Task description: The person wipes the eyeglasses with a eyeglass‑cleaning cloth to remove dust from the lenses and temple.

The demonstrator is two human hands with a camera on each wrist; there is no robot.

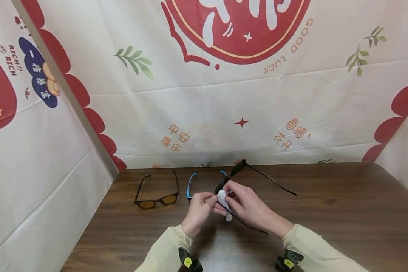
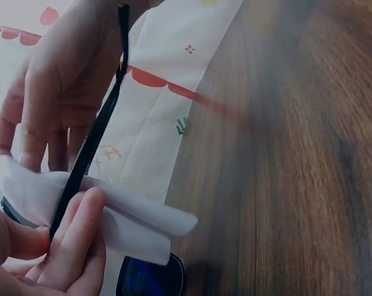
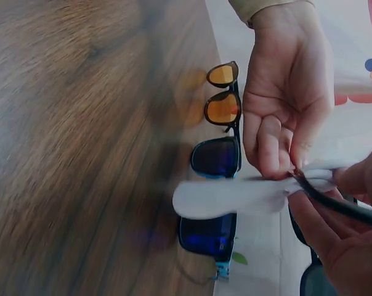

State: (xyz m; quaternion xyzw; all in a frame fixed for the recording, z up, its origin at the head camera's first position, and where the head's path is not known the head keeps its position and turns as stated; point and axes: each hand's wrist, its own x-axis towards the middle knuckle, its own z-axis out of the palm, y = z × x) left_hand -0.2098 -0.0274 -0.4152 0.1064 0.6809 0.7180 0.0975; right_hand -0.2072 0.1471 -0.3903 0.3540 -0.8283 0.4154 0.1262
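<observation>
Black sunglasses [image 1: 238, 168] are held up off the table between both hands, their arms unfolded. My left hand [image 1: 201, 208] pinches them near the hinge of one arm, which shows in the left wrist view as a black glasses arm [image 2: 93, 139] rising from the fingers. My right hand [image 1: 247, 204] grips a white cloth [image 1: 222, 198] folded around the near part of the frame. One end of the cloth [image 3: 226, 198] hangs loose in the right wrist view. The cloth and fingers hide most of the near lens.
Glasses with orange lenses [image 1: 156, 203] lie unfolded on the wooden table [image 1: 343, 211] at the left. Blue-armed glasses [image 1: 189, 186] with dark blue lenses lie beside them, partly behind the hands. A printed white cloth backdrop [image 1: 207, 109] stands along the table's far edge.
</observation>
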